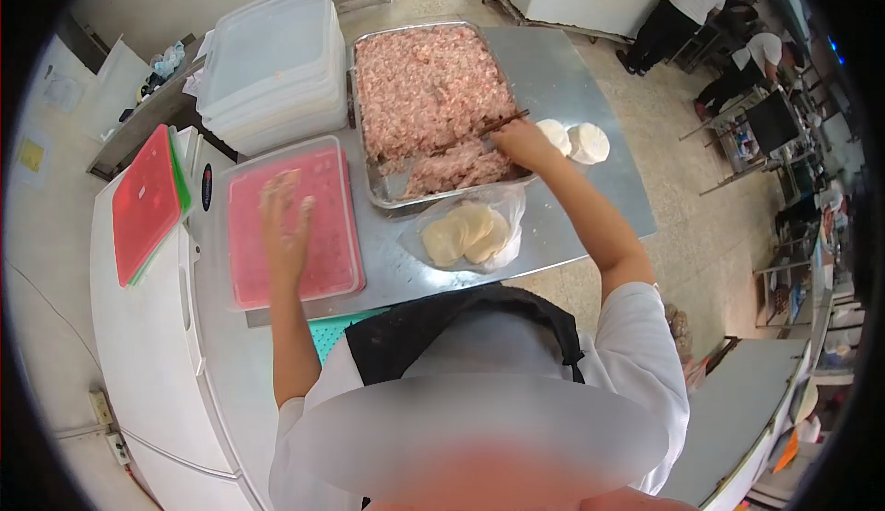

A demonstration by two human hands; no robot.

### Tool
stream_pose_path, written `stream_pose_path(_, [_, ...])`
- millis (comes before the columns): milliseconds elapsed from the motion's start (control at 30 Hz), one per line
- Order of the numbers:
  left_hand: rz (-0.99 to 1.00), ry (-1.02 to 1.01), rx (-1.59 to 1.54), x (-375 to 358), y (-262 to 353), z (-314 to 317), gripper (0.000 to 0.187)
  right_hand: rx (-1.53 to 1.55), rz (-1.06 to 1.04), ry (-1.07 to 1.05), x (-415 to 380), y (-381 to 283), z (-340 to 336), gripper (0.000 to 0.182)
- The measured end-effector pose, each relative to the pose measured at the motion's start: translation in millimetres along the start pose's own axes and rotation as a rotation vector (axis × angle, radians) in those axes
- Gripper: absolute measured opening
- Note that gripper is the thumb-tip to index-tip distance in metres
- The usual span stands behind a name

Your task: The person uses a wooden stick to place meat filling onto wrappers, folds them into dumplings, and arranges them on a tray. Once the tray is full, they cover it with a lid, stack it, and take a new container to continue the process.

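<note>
Right hand [524,142] is over the near corner of the metal tray [361,142], fingers pinched round a pair of dark chopsticks [502,124] whose tips lie on the minced filling [429,96]. That filling is pink, coarse and lumpy, heaped across almost the whole rectangular, shiny, shallow-walled tray. Left hand [284,220] hangs flat above the pink-bottomed container [341,262], fingers spread, holding a pale wrapper in the palm as far as I can tell; the hand is blurred. The container is clear plastic, rectangular with rounded corners, one of them. Beside the tray, two white round stacks of wrappers [576,140] sit on the steel table [572,77]. Nearer the person, one crinkled clear plastic bag [502,211] lies open with soft, pale yellow dough discs [466,232] inside, overlapping; I cannot count them. A stack of frosted lidded tubs [272,68] stands behind the container. Red and green cutting boards [147,202] rest on the white cabinet, left.
</note>
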State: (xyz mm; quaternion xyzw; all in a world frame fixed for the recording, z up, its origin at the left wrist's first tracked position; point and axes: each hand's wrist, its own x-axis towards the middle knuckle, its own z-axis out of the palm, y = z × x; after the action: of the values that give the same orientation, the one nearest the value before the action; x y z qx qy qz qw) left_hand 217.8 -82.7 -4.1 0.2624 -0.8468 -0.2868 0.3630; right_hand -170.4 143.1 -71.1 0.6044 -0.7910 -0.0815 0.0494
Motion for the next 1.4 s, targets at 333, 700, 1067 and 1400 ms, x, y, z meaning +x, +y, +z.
stream_pose_path(333, [-0.039,-0.036,0.262,46.2,-5.8,181.0,0.048,0.007,-0.158,0.367,11.2,42.3,15.3,0.02])
stream_pose_path(700, [-0.116,0.087,0.322,39.0,-7.5,198.3,0.042,0.567,-0.421,-0.024,55.6,68.8,-35.6,0.018])
stream_pose_path(1067, [-0.118,0.172,0.094,45.3,14.1,186.0,0.027,0.687,-0.724,-0.182,95.6,79.8,-67.5,0.029])
stream_pose_path(1400, [-0.184,0.196,-0.149,43.1,4.6,181.8,0.023,0.57,-0.461,-0.292,147.0,77.2,-120.8,0.018])
